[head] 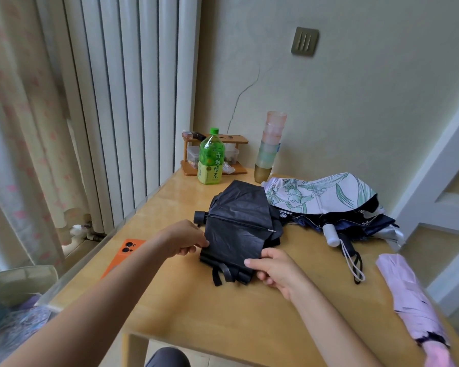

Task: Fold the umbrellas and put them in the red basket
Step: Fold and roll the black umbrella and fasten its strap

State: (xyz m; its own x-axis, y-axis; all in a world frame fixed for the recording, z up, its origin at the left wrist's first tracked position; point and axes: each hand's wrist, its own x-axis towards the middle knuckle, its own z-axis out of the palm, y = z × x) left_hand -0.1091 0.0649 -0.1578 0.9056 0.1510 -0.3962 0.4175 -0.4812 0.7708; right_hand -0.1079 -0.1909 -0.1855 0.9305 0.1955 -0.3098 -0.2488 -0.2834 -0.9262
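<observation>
A black umbrella (pixel 239 223) lies collapsed in the middle of the wooden table (pixel 249 308), its canopy loose and its strap trailing toward me. My left hand (pixel 186 238) pinches the canopy's left edge. My right hand (pixel 272 268) grips the near right edge of the fabric. A floral white and green umbrella (pixel 316 194) with a white handle lies partly open at the right. A pink umbrella (pixel 414 300) lies folded at the table's right edge. No red basket is in view.
An orange phone (pixel 123 254) lies at the table's left edge. A green tea bottle (pixel 211 160), a small wooden rack (pixel 215 154) and stacked plastic cups (pixel 269 147) stand at the back. A radiator and curtain are to the left.
</observation>
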